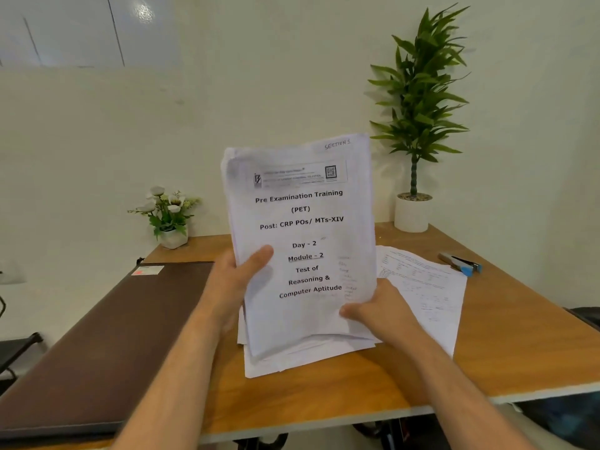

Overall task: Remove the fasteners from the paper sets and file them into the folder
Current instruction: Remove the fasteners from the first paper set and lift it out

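A thick stack of printed papers [302, 228] stands upright on its bottom edge above the wooden table [487, 352], its cover page headed "Pre Examination Training". My left hand [233, 280] grips its left edge, thumb across the front. My right hand [380, 310] holds the lower right corner, thumb on the front. No fastener shows on the stack. A closed dark brown folder [107, 342] lies flat to the left. More loose sheets [425, 287] lie on the table under and right of the stack.
A blue and black stapler-like tool [459, 262] lies at the back right. A tall plant in a white pot [412, 209] stands in the far right corner, a small flower pot [172, 225] at the far left. A dark chair [16, 349] sits left of the table.
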